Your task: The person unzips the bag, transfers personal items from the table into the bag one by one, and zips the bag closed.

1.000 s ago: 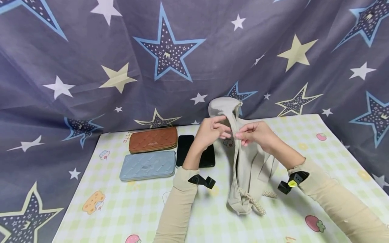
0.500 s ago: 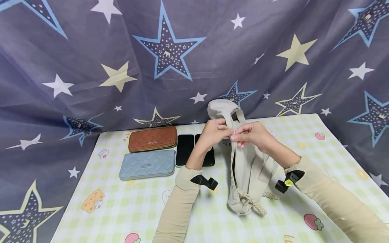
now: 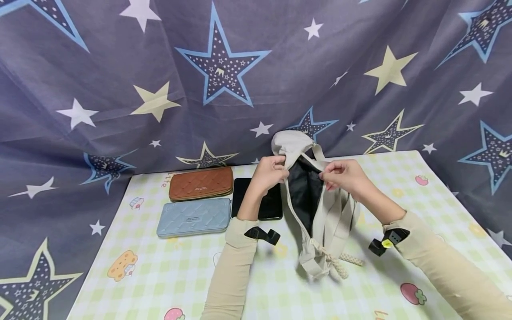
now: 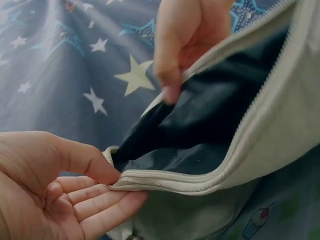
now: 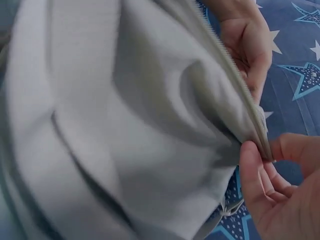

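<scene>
A cream fabric backpack [image 3: 336, 222] stands on the table, its zipped mouth spread apart so the dark lining [image 3: 306, 191] shows. My left hand [image 3: 272, 173] pinches the left zipper edge between thumb and fingers; the left wrist view shows the same grip of the hand [image 4: 75, 185] on the zipper tape [image 4: 170, 181]. On the opposite edge, my right hand [image 3: 342, 175] pinches the cloth near the top of the opening. In the right wrist view, thumb and fingers of that hand [image 5: 285, 185] hold the zipper edge [image 5: 245, 95]. Whatever lies deep inside the bag is hidden.
Left of the bag lie a brown quilted wallet [image 3: 201, 184] and a light blue quilted wallet [image 3: 194, 217]. Black phones [image 3: 241, 195] lie beside them, partly behind my left forearm. A checked cloth [image 3: 160, 275] covers the table, and a starry curtain [image 3: 280, 80] hangs behind.
The hands came together at the zipper, then moved apart, left hand leftward and right hand rightward. The narrow slit of the bag has widened, exposing the dark lining.
</scene>
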A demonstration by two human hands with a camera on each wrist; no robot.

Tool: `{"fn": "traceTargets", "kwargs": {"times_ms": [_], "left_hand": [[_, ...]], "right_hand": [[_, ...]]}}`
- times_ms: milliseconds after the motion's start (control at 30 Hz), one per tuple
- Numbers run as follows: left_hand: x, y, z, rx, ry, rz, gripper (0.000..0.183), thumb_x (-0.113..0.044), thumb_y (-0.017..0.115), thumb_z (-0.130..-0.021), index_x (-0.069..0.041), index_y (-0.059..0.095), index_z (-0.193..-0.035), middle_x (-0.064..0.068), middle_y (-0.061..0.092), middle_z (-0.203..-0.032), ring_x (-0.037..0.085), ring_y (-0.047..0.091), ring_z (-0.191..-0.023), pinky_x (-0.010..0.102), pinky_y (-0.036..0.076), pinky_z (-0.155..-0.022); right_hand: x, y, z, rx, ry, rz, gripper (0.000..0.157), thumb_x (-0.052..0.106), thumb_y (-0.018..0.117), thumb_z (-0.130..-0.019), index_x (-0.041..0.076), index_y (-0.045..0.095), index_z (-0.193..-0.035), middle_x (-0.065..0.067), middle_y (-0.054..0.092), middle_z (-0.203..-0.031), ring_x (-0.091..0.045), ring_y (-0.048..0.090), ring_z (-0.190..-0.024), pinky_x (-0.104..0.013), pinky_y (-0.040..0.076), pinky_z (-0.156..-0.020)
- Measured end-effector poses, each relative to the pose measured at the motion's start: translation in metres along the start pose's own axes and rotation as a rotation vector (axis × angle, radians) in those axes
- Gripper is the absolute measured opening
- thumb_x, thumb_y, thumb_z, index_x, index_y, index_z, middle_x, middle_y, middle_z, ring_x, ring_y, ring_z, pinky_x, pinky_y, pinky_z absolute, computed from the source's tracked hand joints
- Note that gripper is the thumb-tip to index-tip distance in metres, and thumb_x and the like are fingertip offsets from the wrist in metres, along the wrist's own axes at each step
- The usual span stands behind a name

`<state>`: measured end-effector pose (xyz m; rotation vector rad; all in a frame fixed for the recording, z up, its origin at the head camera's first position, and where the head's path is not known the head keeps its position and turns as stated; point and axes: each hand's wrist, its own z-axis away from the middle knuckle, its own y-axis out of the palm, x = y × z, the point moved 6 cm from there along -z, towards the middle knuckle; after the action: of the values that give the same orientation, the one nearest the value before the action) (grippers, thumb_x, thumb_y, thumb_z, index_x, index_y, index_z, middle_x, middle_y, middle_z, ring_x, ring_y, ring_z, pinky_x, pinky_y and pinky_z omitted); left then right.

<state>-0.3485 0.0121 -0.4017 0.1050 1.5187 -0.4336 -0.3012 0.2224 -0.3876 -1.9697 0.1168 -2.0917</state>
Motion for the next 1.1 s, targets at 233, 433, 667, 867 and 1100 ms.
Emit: {"fn": "traceTargets", "kwargs": {"times_ms": [233, 433, 667, 867, 1100], "left_hand": [[0.008, -0.015, -0.001, -0.04, -0.057, -0.008, 0.051, 0.006, 0.058, -0.09, 0.0, 0.058, -0.141, 0.022, 0.072, -0.12, 0.021, 0.073, -0.083, 0.033, 0.063, -0.075], [0.01, -0.023, -0.002, -0.078, -0.07, -0.037, 0.046, 0.005, 0.059, -0.09, 0.0, 0.064, -0.135, 0.021, 0.074, -0.117, 0.027, 0.076, -0.085, 0.034, 0.064, -0.075], [0.008, -0.022, -0.004, -0.093, -0.011, -0.088, 0.042, 0.004, 0.06, -0.089, 0.002, 0.067, -0.13, 0.02, 0.075, -0.112, 0.021, 0.073, -0.081, 0.033, 0.063, -0.072], [0.011, -0.019, -0.007, -0.144, -0.02, -0.1, 0.037, 0.008, 0.063, -0.087, 0.003, 0.071, -0.123, 0.021, 0.077, -0.105, 0.018, 0.072, -0.073, 0.031, 0.063, -0.07], [0.028, -0.014, -0.016, -0.207, -0.033, -0.201, 0.026, 0.002, 0.07, -0.088, 0.0, 0.076, -0.113, 0.018, 0.078, -0.098, 0.03, 0.077, -0.078, 0.031, 0.062, -0.069]], "right_hand": [[0.018, -0.029, 0.007, -0.144, -0.12, -0.158, 0.019, -0.009, 0.061, -0.093, 0.004, 0.066, -0.079, 0.007, 0.073, -0.069, -0.007, 0.067, -0.053, -0.026, 0.06, -0.056], [0.044, -0.047, 0.018, -0.237, -0.286, -0.23, 0.024, -0.012, 0.066, -0.089, 0.008, 0.069, -0.076, 0.003, 0.074, -0.068, -0.009, 0.067, -0.05, -0.024, 0.059, -0.052], [0.061, -0.049, 0.027, -0.261, -0.396, -0.218, 0.018, -0.012, 0.07, -0.088, 0.003, 0.069, -0.077, 0.002, 0.072, -0.065, -0.01, 0.067, -0.049, -0.023, 0.058, -0.051], [0.064, -0.051, 0.022, -0.317, -0.416, -0.26, 0.018, -0.012, 0.072, -0.086, 0.002, 0.07, -0.076, 0.001, 0.069, -0.061, -0.008, 0.065, -0.051, -0.022, 0.058, -0.051], [0.051, -0.045, 0.014, -0.239, -0.316, -0.429, 0.022, -0.015, 0.067, -0.088, 0.002, 0.071, -0.076, -0.002, 0.075, -0.07, -0.01, 0.071, -0.059, -0.025, 0.06, -0.056]]}}
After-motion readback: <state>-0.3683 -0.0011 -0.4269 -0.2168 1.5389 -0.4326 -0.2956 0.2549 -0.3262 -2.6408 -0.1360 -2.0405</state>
